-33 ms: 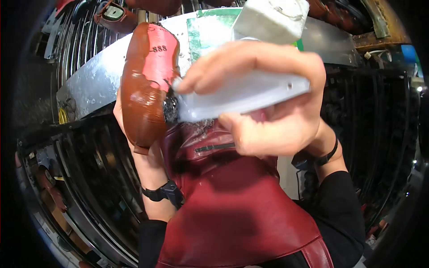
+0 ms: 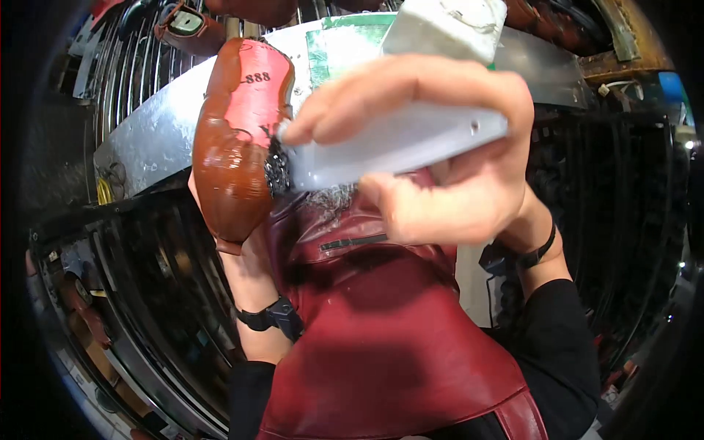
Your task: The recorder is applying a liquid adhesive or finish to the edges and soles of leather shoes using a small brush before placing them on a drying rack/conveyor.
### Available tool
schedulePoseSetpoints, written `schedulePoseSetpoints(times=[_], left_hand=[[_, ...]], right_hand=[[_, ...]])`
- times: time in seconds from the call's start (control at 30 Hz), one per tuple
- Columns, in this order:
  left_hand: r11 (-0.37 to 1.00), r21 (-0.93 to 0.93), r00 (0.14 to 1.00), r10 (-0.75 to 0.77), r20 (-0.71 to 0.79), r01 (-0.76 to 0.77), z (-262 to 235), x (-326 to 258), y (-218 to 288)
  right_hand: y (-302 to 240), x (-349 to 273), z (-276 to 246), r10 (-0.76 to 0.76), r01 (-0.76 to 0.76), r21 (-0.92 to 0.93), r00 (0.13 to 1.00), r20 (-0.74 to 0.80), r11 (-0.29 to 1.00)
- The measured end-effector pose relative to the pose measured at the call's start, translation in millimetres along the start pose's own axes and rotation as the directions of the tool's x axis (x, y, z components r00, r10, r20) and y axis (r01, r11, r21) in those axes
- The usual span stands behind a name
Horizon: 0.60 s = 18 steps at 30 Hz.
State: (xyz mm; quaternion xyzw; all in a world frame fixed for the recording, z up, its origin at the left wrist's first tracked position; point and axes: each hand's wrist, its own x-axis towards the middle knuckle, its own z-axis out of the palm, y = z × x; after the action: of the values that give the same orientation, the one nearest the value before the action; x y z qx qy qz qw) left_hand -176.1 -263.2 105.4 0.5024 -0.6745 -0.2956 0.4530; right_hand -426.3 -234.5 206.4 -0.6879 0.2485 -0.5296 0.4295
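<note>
A glossy brown shoe upper (image 2: 229, 165) on its last stands tilted at centre left, its pink underside (image 2: 253, 88) facing up and to the right. My left hand (image 2: 251, 257) holds it from behind; most of the fingers are hidden by the shoe. In my right hand (image 2: 469, 169) is a wide brush (image 2: 396, 147) with a pale whitish handle, pinched between thumb and fingers. Its black bristles (image 2: 277, 170) press against the side edge of the shoe, beside the pink underside. Motion blurs the brush and the right fingertips.
Beyond my hands lies a metal worktop (image 2: 158, 143) with a green-and-white patch (image 2: 345, 48). A white block-like container (image 2: 447, 29) stands on it. Further brown shoes (image 2: 192, 29) sit on racks behind. My dark red apron (image 2: 381, 323) fills the lower middle; dark rails run on both sides.
The shoe has shifted slightly left and turned a little. The brush and my right hand have risen slightly, with the bristles still against the shoe edge.
</note>
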Motion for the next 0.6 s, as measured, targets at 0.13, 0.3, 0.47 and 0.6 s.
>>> schedulePoseSetpoints(times=[0.13, 0.3, 0.47, 0.6], left_hand=[[0.931, -0.321, 0.979, -0.198, -0.049, 0.172, 12.3, -6.5, 13.9], [0.679, -0.675, 0.899, -0.435, -0.052, 0.29, 11.9, -20.0, 25.4], [0.567, -0.798, 0.963, -0.265, 0.057, 0.203, -30.8, -45.6, -30.0], [0.601, -0.796, 0.987, -0.158, -0.029, 0.073, -48.2, -71.7, -31.4]], right_hand=[[19.0, 17.0, -24.9, -0.015, 0.017, -0.021, 0.998, 0.06, 1.0], [69.6, 14.2, -43.4, 0.2, -0.189, 0.069, 0.955, -0.219, 0.979], [69.6, -32.9, -21.3, 0.386, -0.069, 0.5, 0.728, -0.566, 0.863], [29.8, -24.3, -11.9, 0.418, -0.04, 0.544, 0.688, -0.594, 0.838]])
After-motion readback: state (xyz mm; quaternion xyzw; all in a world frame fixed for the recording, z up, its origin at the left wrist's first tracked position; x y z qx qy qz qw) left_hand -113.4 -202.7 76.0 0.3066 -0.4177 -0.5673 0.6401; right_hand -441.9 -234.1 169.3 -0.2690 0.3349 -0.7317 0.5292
